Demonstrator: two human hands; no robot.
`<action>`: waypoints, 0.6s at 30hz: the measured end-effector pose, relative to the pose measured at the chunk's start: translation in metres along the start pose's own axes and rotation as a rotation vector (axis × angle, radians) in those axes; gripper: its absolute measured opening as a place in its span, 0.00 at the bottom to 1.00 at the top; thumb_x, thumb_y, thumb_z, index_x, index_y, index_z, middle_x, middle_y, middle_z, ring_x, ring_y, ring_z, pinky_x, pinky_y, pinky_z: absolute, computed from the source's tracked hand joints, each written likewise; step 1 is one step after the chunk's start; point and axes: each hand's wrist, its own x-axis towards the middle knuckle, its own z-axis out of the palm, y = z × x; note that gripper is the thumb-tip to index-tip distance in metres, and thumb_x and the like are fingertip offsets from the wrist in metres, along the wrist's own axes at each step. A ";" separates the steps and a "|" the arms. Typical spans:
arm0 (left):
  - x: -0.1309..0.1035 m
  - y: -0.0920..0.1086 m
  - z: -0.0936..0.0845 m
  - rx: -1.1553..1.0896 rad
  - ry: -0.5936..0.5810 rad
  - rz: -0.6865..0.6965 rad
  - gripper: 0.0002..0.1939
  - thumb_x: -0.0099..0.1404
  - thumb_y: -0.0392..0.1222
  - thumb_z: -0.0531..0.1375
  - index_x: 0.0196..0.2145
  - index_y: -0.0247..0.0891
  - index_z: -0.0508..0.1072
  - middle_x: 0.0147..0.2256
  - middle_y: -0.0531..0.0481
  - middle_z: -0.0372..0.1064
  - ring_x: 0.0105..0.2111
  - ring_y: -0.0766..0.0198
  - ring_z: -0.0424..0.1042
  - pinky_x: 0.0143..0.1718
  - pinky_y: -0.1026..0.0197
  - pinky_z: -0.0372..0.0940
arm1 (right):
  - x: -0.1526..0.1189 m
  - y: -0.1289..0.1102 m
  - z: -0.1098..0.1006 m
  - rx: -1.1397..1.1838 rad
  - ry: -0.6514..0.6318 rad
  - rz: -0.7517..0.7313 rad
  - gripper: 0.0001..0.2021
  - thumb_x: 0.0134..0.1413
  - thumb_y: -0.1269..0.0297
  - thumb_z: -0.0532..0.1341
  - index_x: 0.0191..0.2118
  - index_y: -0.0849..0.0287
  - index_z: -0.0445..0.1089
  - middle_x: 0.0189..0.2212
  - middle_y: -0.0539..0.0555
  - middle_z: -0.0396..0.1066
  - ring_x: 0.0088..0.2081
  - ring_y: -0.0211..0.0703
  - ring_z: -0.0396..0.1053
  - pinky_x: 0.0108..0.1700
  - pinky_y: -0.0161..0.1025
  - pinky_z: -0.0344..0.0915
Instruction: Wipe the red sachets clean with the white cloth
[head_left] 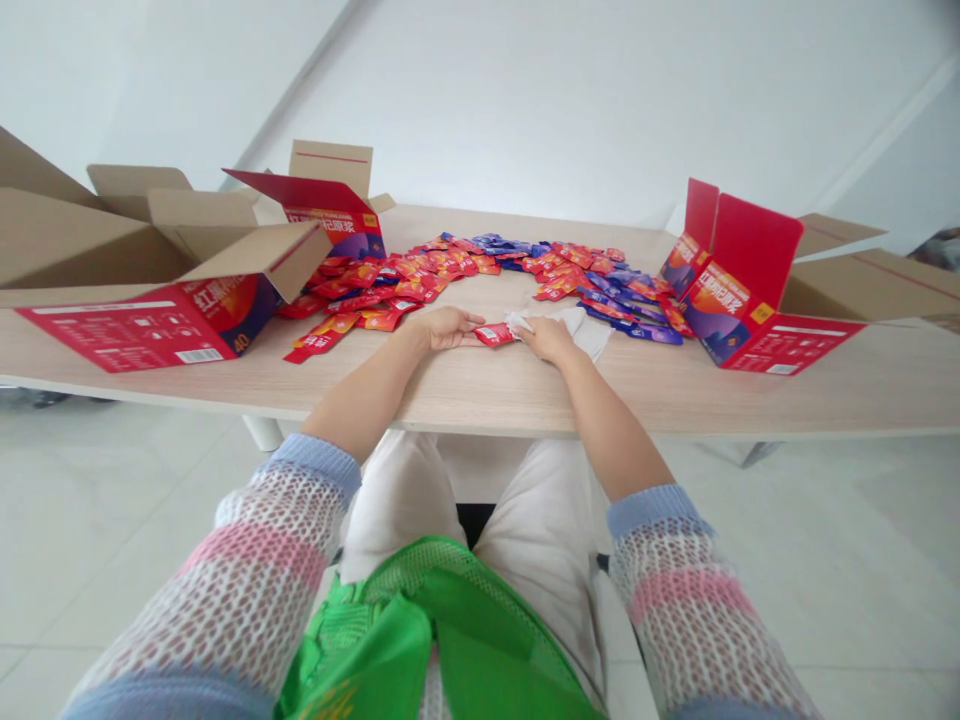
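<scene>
My left hand holds one end of a red sachet low over the middle of the table. Closed on a white cloth, my right hand is at the sachet's other end, where the cloth touches it. The rest of the cloth spreads out to the right under and behind that hand. Left of my hands lies a pile of red and orange sachets. Purple sachets lie to the right, mixed with red ones. Together the sachets form an arc behind my hands.
Open red cartons stand at the left, the back left and the right, their flaps sticking out. The wooden table has its front edge just before my lap. A white wall rises behind.
</scene>
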 end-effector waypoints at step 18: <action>0.002 -0.001 -0.003 0.111 -0.127 0.033 0.24 0.57 0.15 0.47 0.50 0.22 0.67 0.39 0.36 0.75 0.43 0.56 0.75 0.54 0.52 0.63 | -0.011 -0.019 0.000 0.259 -0.088 -0.468 0.26 0.56 0.51 0.58 0.60 0.51 0.63 0.60 0.57 0.60 0.64 0.55 0.51 0.63 0.61 0.24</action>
